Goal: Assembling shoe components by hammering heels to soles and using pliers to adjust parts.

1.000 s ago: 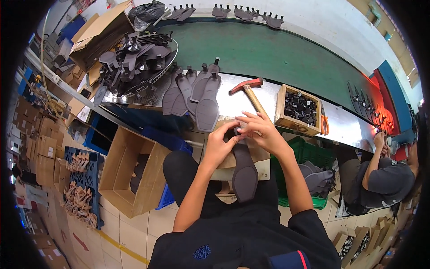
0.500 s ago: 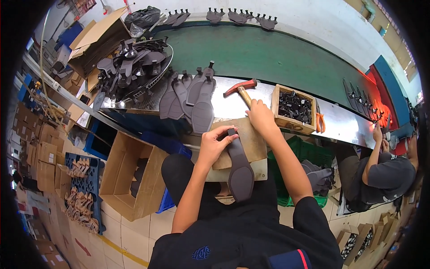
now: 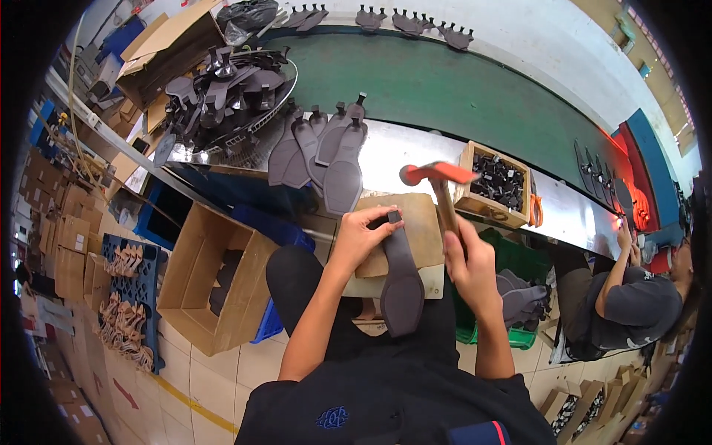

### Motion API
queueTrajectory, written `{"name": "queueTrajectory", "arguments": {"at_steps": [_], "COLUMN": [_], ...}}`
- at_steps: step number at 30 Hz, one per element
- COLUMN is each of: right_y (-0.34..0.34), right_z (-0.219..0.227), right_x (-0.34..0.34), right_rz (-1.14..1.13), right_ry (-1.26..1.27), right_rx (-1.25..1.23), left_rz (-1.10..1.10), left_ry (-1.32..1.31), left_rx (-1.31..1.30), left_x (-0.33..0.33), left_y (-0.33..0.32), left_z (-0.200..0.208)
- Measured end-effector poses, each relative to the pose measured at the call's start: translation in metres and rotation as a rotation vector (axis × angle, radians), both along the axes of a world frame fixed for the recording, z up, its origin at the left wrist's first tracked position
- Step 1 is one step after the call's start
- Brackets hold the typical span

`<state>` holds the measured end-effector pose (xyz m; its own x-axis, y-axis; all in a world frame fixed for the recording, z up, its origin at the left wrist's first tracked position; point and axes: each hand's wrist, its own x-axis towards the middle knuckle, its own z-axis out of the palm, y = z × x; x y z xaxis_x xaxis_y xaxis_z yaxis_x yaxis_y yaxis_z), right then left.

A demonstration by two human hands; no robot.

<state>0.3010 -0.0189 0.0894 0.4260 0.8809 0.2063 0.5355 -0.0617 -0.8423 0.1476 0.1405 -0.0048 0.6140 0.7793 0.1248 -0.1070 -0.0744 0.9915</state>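
My left hand is closed round the heel end of a dark brown shoe sole, with its small black heel tip standing up between thumb and fingers. The sole's toe end points toward my lap. Under the heel lies a tan board on a pale block. Raised to the right of the sole, my right hand grips a hammer by its wooden handle. Its red-orange head is above the board, apart from the sole. Several similar heeled soles lie overlapping on the metal bench edge, ahead and left.
A wooden box of small black pieces sits at the bench edge, beside orange-handled pliers. Beyond runs a green conveyor belt. A heaped basket and a cardboard box are left; a green crate and a co-worker are right.
My right hand has picked the hammer up off the bench and brought it back toward me, raised beside the sole. My left hand keeps its hold on the sole.
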Motion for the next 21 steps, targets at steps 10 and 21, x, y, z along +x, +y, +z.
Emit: {"name": "queueTrajectory", "arguments": {"at_steps": [10,21], "right_y": [-0.027,-0.033], "right_z": [0.008,-0.004], "right_x": [-0.024,-0.018], "right_rz": [0.117,0.124], "right_ry": [-0.228,-0.226], "right_rx": [0.031,0.031], "left_rz": [-0.011,-0.019], "left_ry": [0.096,0.562], "left_rx": [0.054,0.575], "left_x": [0.001,-0.005], "left_y": [0.002,0.003], "left_z": [0.009,0.019]}}
